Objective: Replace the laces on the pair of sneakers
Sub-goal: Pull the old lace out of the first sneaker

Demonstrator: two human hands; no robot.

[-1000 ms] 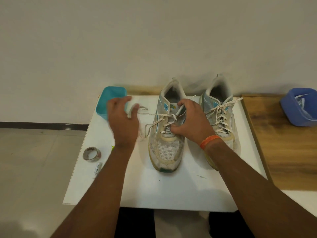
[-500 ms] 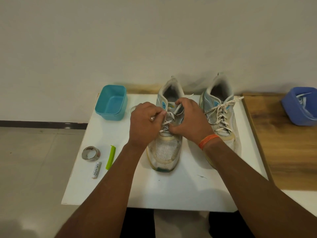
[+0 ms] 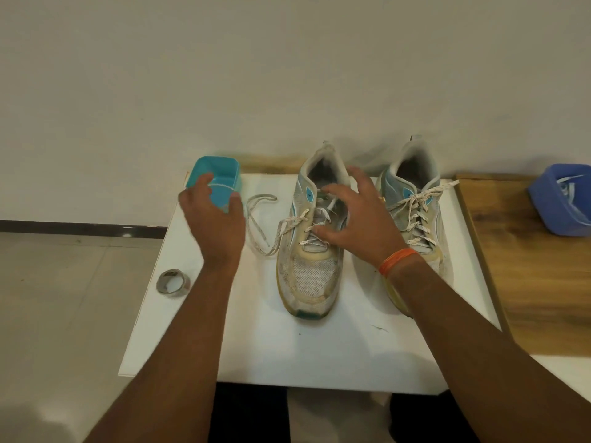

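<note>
Two worn white and teal sneakers stand toes toward me on a white board (image 3: 319, 353). The left sneaker (image 3: 311, 279) has its upper eyelets unlaced, and its speckled old lace (image 3: 256, 231) trails in a loose loop to the left. My left hand (image 3: 217, 228) is out to the left in front of a teal tub, with a strand of that lace stretched across its fingers. My right hand (image 3: 361, 225) rests with spread fingers on the left sneaker's tongue and remaining lacing. The right sneaker (image 3: 412, 174) is fully laced.
A teal tub (image 3: 224, 167) stands at the board's back left corner. A tape roll (image 3: 172, 281) lies at the left edge. To the right, on a wooden table (image 3: 537, 282), a blue tub (image 3: 556, 206) holds white laces (image 3: 567, 187). A wall is close behind.
My left hand went from the sneaker's eyelets out to the left, drawing more lace free. My right hand's fingers have spread out over the tongue.
</note>
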